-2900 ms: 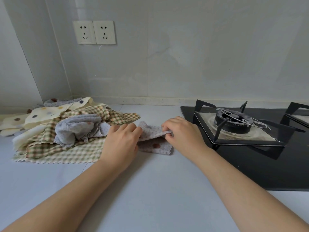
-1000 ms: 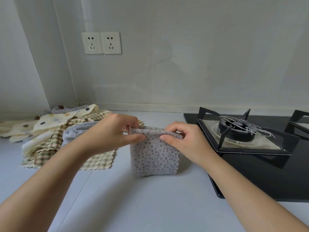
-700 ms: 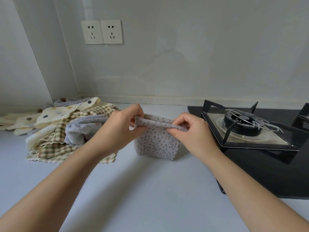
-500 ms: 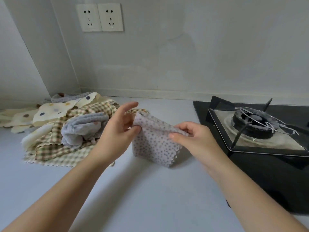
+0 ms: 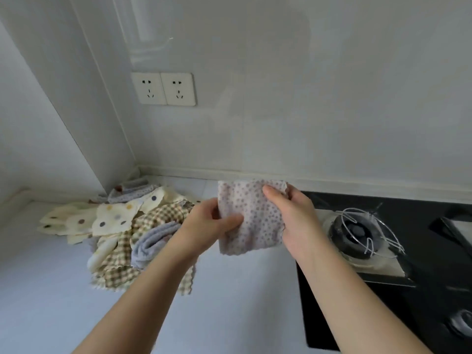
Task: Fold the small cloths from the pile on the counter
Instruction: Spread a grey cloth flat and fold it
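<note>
Head view: both hands hold a folded spotted cloth up above the worktop.

The small pale cloth with grey dots (image 5: 255, 215) hangs upright in the air as a near-square, clear of the grey worktop (image 5: 229, 307), between the pile of cloths (image 5: 120, 233) on the left and the black gas hob (image 5: 383, 297) on the right. The left hand (image 5: 204, 226) pinches its left edge, thumb across the front and fingers behind. The right hand (image 5: 296, 218) pinches the upper right part, thumb on the front near the top and fingers curled round the right edge. The pile lies in the corner: checked, cream spotted and grey-blue cloths, crumpled. A double wall socket (image 5: 163, 89) sits above it.
</note>
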`<state>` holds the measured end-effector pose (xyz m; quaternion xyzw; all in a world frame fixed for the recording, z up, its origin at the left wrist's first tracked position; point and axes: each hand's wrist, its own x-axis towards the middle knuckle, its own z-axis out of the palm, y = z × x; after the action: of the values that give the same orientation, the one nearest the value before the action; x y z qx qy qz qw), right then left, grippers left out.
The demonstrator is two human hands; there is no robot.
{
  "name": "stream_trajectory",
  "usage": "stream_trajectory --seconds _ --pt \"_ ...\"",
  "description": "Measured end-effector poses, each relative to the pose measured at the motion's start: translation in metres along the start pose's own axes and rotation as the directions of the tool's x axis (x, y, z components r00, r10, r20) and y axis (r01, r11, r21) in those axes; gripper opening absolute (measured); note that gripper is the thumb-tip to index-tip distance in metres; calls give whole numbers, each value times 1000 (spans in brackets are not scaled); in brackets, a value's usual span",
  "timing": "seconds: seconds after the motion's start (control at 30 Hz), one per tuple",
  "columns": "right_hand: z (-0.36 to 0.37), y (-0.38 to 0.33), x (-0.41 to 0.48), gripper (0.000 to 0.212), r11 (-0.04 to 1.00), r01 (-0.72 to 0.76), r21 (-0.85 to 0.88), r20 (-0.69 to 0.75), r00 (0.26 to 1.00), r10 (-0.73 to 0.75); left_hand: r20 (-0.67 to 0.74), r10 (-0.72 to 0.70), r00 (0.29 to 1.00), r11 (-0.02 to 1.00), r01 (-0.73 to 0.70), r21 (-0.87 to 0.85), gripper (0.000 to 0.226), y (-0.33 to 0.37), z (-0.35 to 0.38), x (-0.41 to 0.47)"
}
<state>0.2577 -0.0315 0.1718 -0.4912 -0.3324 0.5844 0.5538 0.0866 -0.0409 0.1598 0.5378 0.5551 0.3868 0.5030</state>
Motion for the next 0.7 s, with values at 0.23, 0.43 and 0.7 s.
stream_trajectory --seconds 0.23,0.43,0.7 --pt "22 -62 -37 26 996 -42 -72 153 987 53 40 88 995 987 -81 -142 59 62 -38 -17" --pt "31 -68 -56 27 912 299 -280 178 950 -257 59 345 937 933 -335 -131 19 71 -54 -32" --pt "25 -55 -53 23 906 228 -357 371 925 -87 -32 326 945 908 -322 -267 16 68 -54 -21"
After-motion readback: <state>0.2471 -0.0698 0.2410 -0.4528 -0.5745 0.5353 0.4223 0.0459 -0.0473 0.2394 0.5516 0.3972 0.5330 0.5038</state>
